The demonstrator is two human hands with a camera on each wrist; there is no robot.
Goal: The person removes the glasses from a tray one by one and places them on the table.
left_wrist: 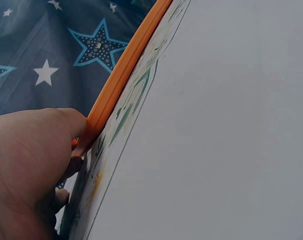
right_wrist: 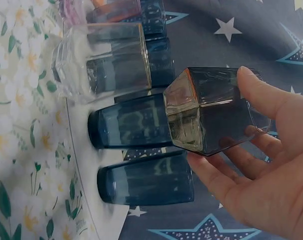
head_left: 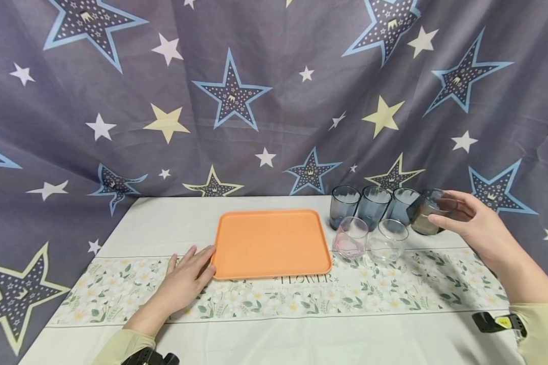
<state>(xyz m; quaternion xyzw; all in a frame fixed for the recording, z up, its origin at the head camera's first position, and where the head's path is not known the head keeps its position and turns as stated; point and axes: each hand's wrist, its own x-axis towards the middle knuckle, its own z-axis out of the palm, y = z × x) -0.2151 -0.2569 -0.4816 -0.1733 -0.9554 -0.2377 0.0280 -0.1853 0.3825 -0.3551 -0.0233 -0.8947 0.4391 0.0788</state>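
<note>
My right hand [head_left: 477, 220] holds a smoky grey hexagonal glass [right_wrist: 216, 110], tilted, thumb on one side and fingers on the other. It overlaps the right end of a row of several blue glasses [head_left: 373, 207], partly hiding the last one. In front of that row stand a pink-tinted glass [head_left: 350, 239] and a clear glass [head_left: 387, 244]. On the left, my left hand [head_left: 182, 279] rests by an orange tray [head_left: 271, 243], its relaxed fingers touching the tray's left edge near the front corner. The tray has nothing on it.
A white tablecloth [head_left: 274, 337] with a floral band covers the table. Behind it hangs a grey curtain [head_left: 274, 66] printed with stars. The glasses stand close together to the right of the tray, near the table's back edge.
</note>
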